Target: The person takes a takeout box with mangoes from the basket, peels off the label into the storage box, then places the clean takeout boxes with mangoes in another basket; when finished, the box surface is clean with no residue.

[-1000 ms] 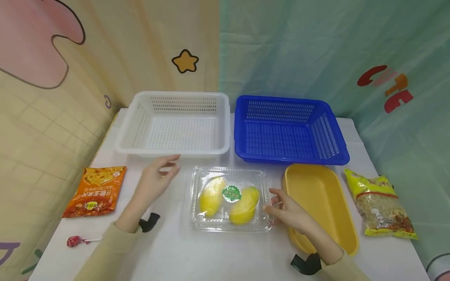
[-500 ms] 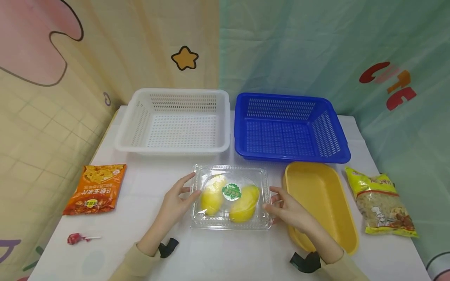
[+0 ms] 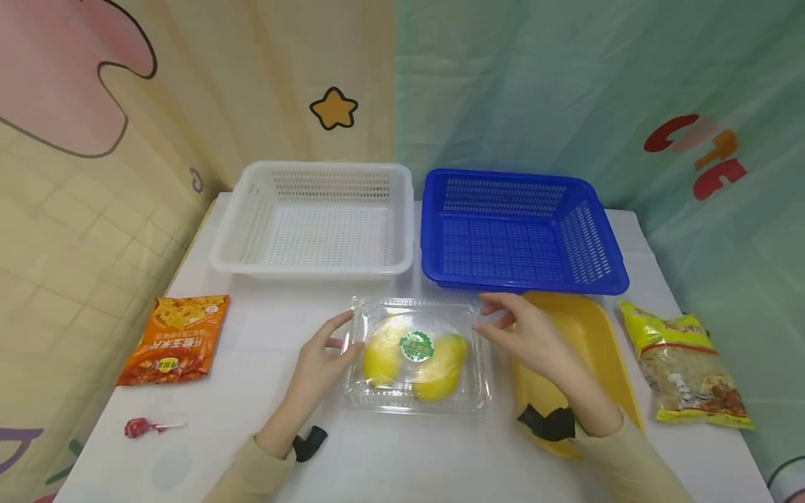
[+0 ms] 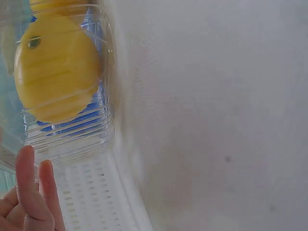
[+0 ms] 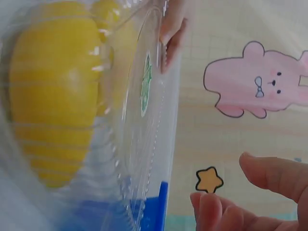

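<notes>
Clear plastic box (image 3: pixel 415 408) of yellow fruits (image 3: pixel 382 360) lies flat in the middle of the white table (image 3: pixel 409 461), its lid looking closed, though I cannot tell whether it is latched. At its left edge is the left hand (image 3: pixel 319 367), thumb over the rim and fingers at the side; whether it pinches the plastic or only steadies it, I cannot tell. The right hand (image 3: pixel 531 342) is at the upper right corner, holding nothing, thumb and fingers parted. Good handling here probably means bracing the left rim lightly, since thin plastic likely flexes, and working with the right fingertips on the rim near the corner rather than on the raised top, keeping the box level so the fruits don't roll. Counting outward: one box, two fruits in it, one green label (image 3: pixel 416 346) on its lid, two hands. Behind stand two baskets, one white basket (image 3: pixel 314 270) and one blue basket (image 3: pixel 522 286). One yellow tray (image 3: pixel 588 342) sits to the right, partly under the right arm, with one yellow-topped bag (image 3: pixel 685 377) beyond it. Well to the left are one orange packet (image 3: pixel 176 342) and one lollipop (image 3: pixel 136 427).
</notes>
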Motion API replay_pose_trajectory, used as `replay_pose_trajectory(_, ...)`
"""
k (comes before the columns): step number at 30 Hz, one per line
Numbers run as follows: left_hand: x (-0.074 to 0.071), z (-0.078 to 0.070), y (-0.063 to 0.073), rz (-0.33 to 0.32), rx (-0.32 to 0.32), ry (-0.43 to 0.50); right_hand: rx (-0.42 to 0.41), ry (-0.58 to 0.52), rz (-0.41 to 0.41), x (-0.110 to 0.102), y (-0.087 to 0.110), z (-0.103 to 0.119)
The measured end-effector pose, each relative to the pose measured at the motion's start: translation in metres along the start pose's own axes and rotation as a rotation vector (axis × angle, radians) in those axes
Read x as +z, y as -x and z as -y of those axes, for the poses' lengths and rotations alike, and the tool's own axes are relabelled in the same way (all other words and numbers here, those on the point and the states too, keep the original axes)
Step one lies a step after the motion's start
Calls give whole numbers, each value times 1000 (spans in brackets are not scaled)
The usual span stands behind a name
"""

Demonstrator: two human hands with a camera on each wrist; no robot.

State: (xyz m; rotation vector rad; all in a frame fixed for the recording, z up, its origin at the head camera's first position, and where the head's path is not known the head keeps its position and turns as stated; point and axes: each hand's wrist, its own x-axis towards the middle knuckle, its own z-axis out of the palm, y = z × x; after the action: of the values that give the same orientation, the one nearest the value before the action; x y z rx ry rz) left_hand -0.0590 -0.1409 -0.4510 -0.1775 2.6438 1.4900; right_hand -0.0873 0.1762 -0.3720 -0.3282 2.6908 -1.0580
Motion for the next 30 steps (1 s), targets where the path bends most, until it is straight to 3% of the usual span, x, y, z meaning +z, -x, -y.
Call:
replay_pose_trajectory(2,0,0,0,-1,-14,3,-55,15,9,2,-12,13)
replay_pose_trajectory(6,2,0,1,1,-25,2,-174,65,110,15,-34,37)
replay_pose_trajectory(11,2,-2,1,-8,-27,-7,-243,155,226,28,-56,60)
replay_pose_trajectory(20,1,-3,1,-5,-29,-12,-211,333,408,43,-79,63)
replay_pose_trajectory(30,3,-3,1,-15,-30,-12,-191,444,395,53,-79,65)
